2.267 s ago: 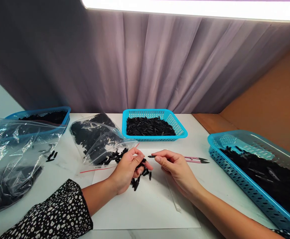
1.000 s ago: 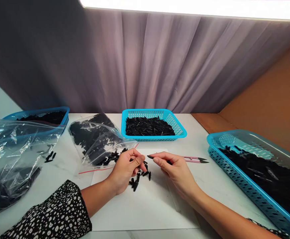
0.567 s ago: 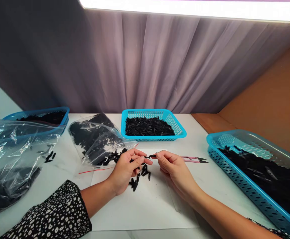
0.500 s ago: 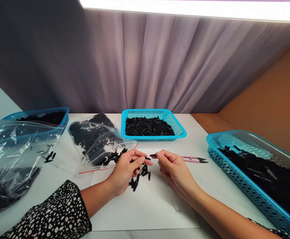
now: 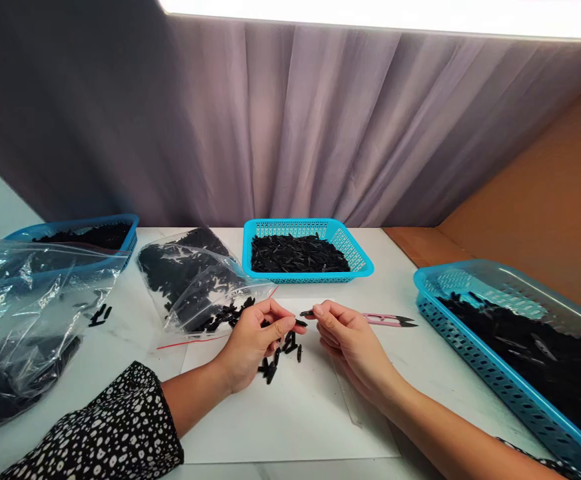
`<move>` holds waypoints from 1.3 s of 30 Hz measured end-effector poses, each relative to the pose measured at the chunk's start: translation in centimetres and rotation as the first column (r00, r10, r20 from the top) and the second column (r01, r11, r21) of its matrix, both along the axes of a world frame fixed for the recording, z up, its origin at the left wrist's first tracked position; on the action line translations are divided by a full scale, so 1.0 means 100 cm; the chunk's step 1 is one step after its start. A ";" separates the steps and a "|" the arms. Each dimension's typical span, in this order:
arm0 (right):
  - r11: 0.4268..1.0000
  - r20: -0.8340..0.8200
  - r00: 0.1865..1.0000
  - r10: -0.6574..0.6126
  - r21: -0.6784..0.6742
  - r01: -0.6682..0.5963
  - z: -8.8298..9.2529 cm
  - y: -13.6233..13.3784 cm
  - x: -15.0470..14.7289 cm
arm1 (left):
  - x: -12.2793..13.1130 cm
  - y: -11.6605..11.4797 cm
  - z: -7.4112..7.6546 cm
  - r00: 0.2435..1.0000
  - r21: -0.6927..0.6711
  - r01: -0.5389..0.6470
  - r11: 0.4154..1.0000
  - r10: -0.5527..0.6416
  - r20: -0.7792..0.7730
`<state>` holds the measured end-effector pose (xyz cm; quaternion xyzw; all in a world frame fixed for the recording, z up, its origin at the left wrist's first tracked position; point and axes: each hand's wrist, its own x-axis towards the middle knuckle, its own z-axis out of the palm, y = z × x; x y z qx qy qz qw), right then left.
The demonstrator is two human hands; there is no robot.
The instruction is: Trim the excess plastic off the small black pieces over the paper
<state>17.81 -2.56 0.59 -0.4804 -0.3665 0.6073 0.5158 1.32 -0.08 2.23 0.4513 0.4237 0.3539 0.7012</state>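
My left hand point(image 5: 254, 341) pinches a small black elongated piece point(image 5: 300, 323) between thumb and fingertips. Just to its right, my right hand point(image 5: 350, 340) grips another small black strip point(image 5: 306, 313) by one end, its tip pointing left. The two pieces are close together but look apart. Several loose black pieces point(image 5: 271, 368) lie below my left hand on a white sheet point(image 5: 290, 427). What exactly the pieces are, I cannot make out. Pink thread snips point(image 5: 388, 320) with dark blades lie behind my right hand.
A blue basket point(image 5: 365, 267) of black pieces stands at the back; a bigger one point(image 5: 470, 330) is at right, another point(image 5: 135, 230) at far left. An unsealed zip bag point(image 5: 190, 280) spills black pieces. A second clear bag point(image 5: 35, 300) lies at left near a few pieces point(image 5: 100, 315).
My left fingertips have closed together around their black piece, which now points slightly down to the right. The strip in my right fingers has turned a little. Everything else stays put.
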 end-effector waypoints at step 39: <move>0.960 0.411 0.906 -0.096 0.278 -0.024 -0.004 -0.001 0.004 | 0.000 0.000 0.000 1.000 0.020 -0.008 1.000 0.009 -0.010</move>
